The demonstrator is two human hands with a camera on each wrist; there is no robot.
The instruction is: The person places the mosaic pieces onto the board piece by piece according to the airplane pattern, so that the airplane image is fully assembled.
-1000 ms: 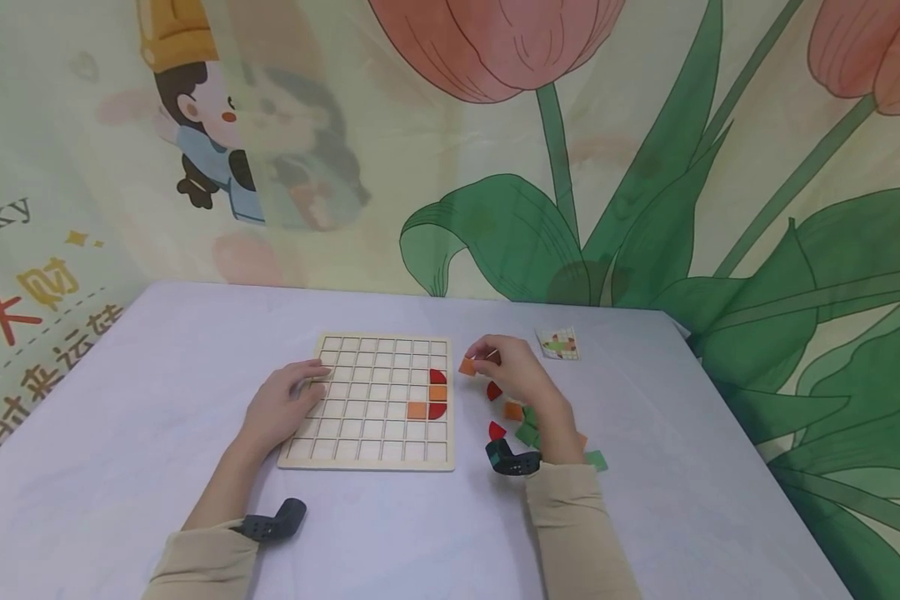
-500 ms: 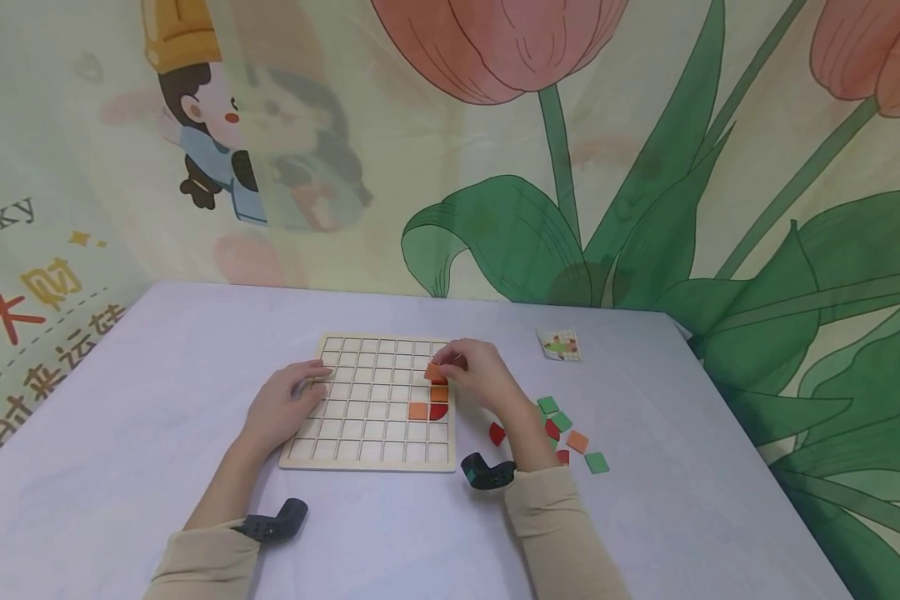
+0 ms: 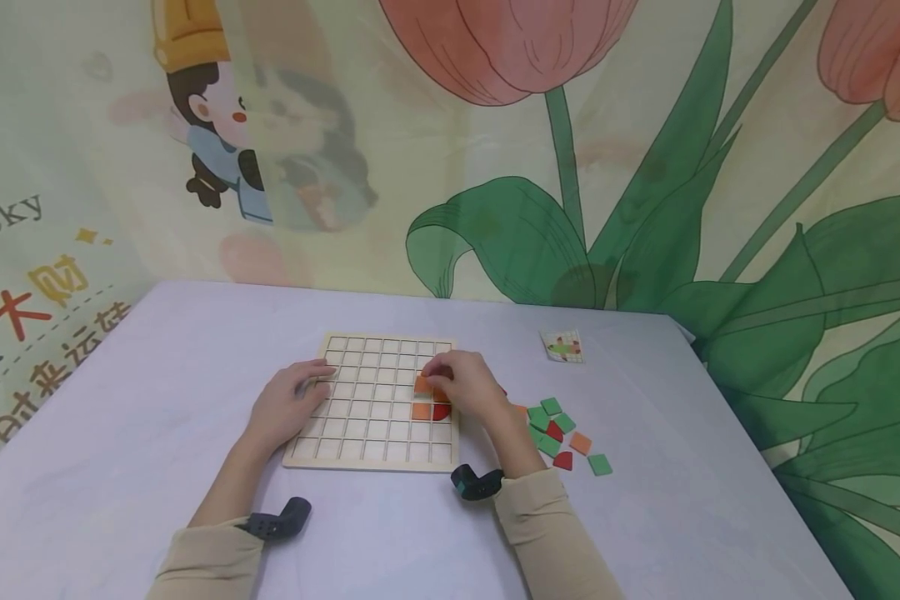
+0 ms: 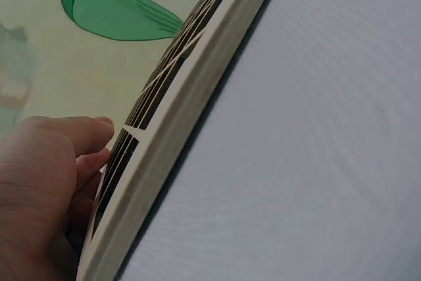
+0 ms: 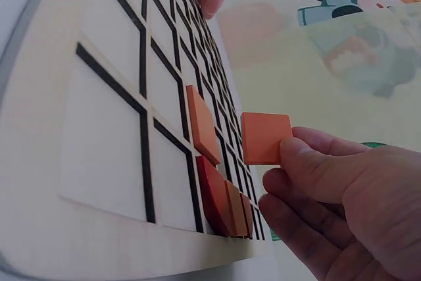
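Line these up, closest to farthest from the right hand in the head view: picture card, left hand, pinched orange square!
1. Orange square: pinched in the right hand.
2. Picture card: to the right.
3. Left hand: left edge of the board.

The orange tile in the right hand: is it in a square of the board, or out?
Out. In the right wrist view, the right hand pinches the tile at an angle to the board, not flat in it.

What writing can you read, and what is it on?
"ucky", cut at left, on the pale printed wall backdrop.
"發大财", same backdrop.
"时来运转", same backdrop, end partly hidden.
Small square multicoloured card: any text unreadably small.
Pale wooden grid board: none visible.
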